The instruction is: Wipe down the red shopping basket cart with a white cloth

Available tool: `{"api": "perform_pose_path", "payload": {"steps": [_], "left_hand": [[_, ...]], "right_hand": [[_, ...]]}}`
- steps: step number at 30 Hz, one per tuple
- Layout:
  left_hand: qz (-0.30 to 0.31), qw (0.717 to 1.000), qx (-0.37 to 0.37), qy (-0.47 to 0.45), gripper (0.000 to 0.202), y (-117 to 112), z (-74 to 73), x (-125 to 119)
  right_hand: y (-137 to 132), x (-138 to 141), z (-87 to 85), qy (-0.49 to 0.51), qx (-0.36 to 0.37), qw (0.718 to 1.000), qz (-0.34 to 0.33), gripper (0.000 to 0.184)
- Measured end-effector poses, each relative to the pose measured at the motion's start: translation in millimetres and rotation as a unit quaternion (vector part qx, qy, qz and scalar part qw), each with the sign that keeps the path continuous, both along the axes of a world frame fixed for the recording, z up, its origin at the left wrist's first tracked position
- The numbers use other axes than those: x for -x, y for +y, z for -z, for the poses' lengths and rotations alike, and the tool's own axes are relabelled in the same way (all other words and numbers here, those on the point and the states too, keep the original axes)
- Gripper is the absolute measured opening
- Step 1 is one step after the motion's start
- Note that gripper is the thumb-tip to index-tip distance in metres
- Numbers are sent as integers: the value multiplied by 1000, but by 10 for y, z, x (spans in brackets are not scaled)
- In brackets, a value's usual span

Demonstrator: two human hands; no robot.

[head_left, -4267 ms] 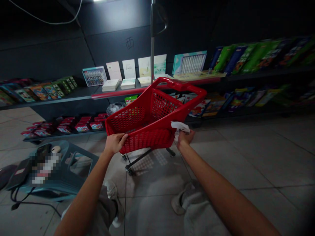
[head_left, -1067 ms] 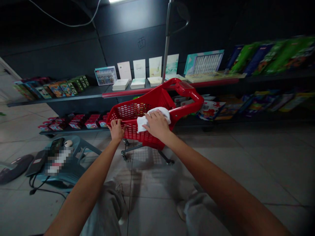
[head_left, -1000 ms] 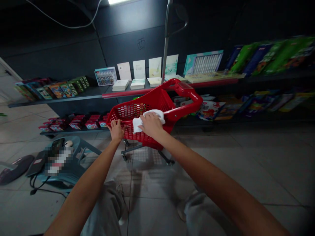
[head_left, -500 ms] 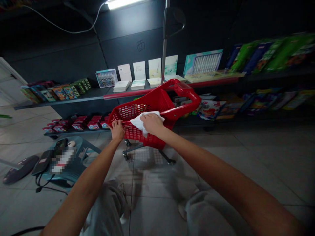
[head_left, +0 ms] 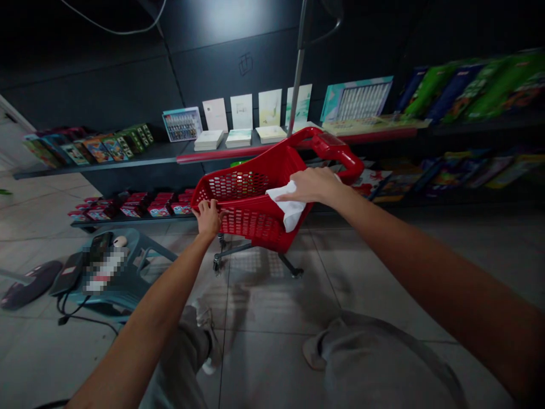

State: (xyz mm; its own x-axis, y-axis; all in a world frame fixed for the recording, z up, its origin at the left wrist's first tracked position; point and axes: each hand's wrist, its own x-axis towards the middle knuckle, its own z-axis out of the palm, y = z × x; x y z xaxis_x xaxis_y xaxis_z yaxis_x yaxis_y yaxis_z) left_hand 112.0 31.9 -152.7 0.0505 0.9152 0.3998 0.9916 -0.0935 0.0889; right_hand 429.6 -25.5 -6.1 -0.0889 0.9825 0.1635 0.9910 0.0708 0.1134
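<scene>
A red plastic shopping cart with perforated basket walls and dark wheeled legs stands on the floor in front of me. Its left end is held by my left hand, fingers curled over the basket rim. My right hand presses a white cloth on the near side rim, close to where the handle begins. Part of the cloth hangs down the outer wall of the basket. The palm and some fingers of the right hand cover the rest of it.
Behind the cart, a dark shelf carries books, boxes and green packets. Red boxes line the lower shelf. At left, a blue-grey stool holds devices with cables. A grey metal pole rises behind the cart.
My right hand has slid the cloth rightward along the rim toward the handle. My left hand keeps its hold on the left end of the basket. The view has shifted slightly.
</scene>
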Motion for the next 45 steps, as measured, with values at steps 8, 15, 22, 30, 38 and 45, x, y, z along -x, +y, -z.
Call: {"api": "perform_pose_path", "payload": {"steps": [8, 15, 22, 30, 38, 45], "left_hand": [[-1, 1000, 4, 13, 43, 22, -6, -20], [-5, 1000, 3, 29, 45, 31, -30, -26], [0, 999, 8, 36, 45, 58, -39, -5], [5, 999, 10, 39, 46, 90, -41, 5], [9, 999, 6, 36, 48, 87, -34, 11], [5, 999, 34, 39, 49, 106, -108, 33]], "right_hand": [[15, 414, 296, -18, -31, 999, -28, 47], [106, 1137, 556, 33, -16, 994, -107, 34], [28, 988, 521, 27, -14, 990, -137, 43], [-281, 15, 37, -18, 21, 997, -71, 51], [-359, -672, -177, 24, 12, 999, 39, 45], [-490, -290, 178, -33, -168, 984, 44, 44]]}}
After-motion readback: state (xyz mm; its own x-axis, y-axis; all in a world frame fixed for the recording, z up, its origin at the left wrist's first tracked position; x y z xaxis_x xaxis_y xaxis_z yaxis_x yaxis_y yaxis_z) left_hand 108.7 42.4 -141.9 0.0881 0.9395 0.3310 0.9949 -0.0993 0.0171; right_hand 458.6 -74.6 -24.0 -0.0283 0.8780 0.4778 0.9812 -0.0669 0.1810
